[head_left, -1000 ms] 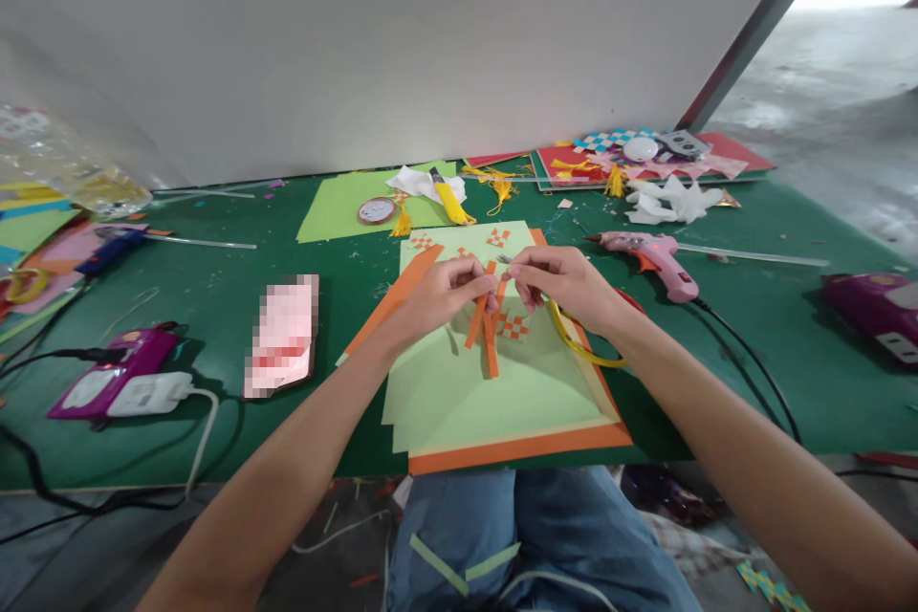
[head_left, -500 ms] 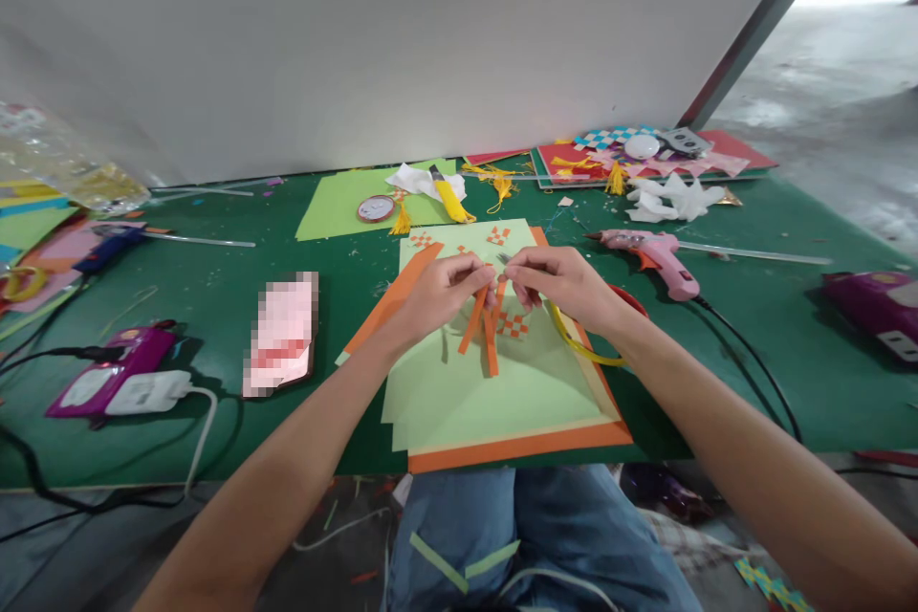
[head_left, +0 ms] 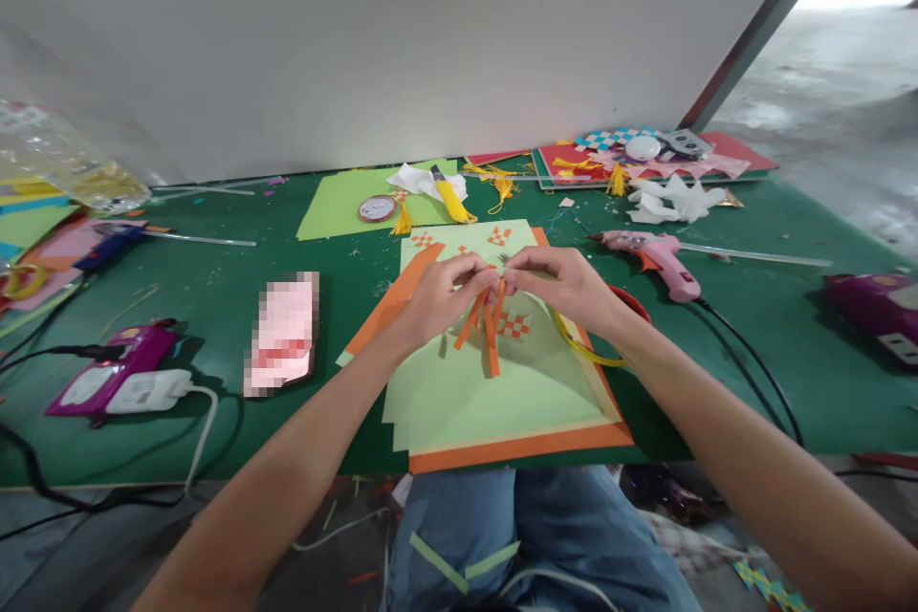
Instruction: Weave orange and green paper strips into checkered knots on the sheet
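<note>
Several narrow orange paper strips (head_left: 491,349) hang from my fingertips, splayed downward over pale green paper sheets (head_left: 494,406). My left hand (head_left: 453,292) pinches them at their upper end. Close against it, almost fingertip to fingertip, my right hand (head_left: 556,277) also pinches the strips; the exact join is hidden by the fingers. A small orange-and-white checkered woven paper piece (head_left: 514,324) lies just behind the strips. Beneath my right wrist are yellow and red loops (head_left: 588,354), seemingly scissor handles, partly covered. A wider orange paper piece (head_left: 398,301) lies left of my left hand.
A pink glue gun (head_left: 656,258) lies to the right, its cord running toward the front edge. A yellow utility knife (head_left: 451,196) and a round tin (head_left: 377,208) are at the back. On the left are a phone (head_left: 283,330) and a purple power strip (head_left: 119,382).
My fingertips have come slightly closer together. The lower ends of the strips have fanned out a little, with one strip shifted left; everything else looks the same.
</note>
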`<action>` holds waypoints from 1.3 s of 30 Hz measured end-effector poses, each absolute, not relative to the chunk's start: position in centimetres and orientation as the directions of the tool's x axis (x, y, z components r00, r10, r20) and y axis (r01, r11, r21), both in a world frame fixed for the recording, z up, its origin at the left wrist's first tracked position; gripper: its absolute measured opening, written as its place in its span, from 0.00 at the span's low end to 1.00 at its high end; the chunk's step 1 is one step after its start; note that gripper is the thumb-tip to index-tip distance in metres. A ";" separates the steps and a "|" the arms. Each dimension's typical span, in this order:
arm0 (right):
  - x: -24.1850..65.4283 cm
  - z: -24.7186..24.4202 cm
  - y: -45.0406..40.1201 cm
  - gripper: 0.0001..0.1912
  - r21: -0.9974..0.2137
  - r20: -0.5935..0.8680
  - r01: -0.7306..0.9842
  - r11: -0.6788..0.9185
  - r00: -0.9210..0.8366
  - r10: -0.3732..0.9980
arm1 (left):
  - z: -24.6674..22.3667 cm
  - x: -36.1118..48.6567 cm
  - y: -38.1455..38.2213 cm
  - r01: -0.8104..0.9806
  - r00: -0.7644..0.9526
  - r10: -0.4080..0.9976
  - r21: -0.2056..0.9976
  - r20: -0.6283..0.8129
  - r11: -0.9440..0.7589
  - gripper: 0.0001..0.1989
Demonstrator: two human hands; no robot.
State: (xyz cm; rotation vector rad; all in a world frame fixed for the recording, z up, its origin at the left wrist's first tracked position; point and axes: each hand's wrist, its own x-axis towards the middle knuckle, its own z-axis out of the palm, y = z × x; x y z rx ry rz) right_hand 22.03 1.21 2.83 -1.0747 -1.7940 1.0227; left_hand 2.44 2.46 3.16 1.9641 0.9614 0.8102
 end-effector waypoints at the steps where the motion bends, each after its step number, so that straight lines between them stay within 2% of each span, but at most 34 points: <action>1: 22.0 2.8 1.2 0.11 -0.905 0.227 0.276 0.324 -0.331 0.916 | 3.1 2.4 2.5 0.340 0.512 0.837 0.848 0.195 -0.406 0.17; 9: 21.8 2.7 1.1 0.12 -0.935 0.199 0.226 0.272 -0.299 0.933 | 2.9 2.6 2.2 0.375 0.487 0.852 0.834 0.193 -0.404 0.18; 17: 21.6 2.2 1.0 0.09 -0.972 0.202 0.055 0.228 -0.297 0.933 | 2.7 2.7 2.1 0.404 0.441 0.855 0.789 0.274 -0.462 0.17; 23: 21.5 2.4 1.0 0.11 -0.962 0.207 0.114 0.248 -0.287 0.935 | 2.8 2.7 2.1 0.395 0.465 0.847 0.796 0.258 -0.459 0.18; 31: 21.7 2.6 1.0 0.10 -0.948 0.238 0.130 0.291 -0.317 0.918 | 2.9 2.7 2.0 0.291 0.512 0.821 0.849 0.252 -0.442 0.16; 39: 21.7 2.7 1.0 0.06 -0.935 0.253 0.171 0.312 -0.295 0.921 | 2.9 2.6 2.0 0.232 0.529 0.822 0.897 0.209 -0.377 0.25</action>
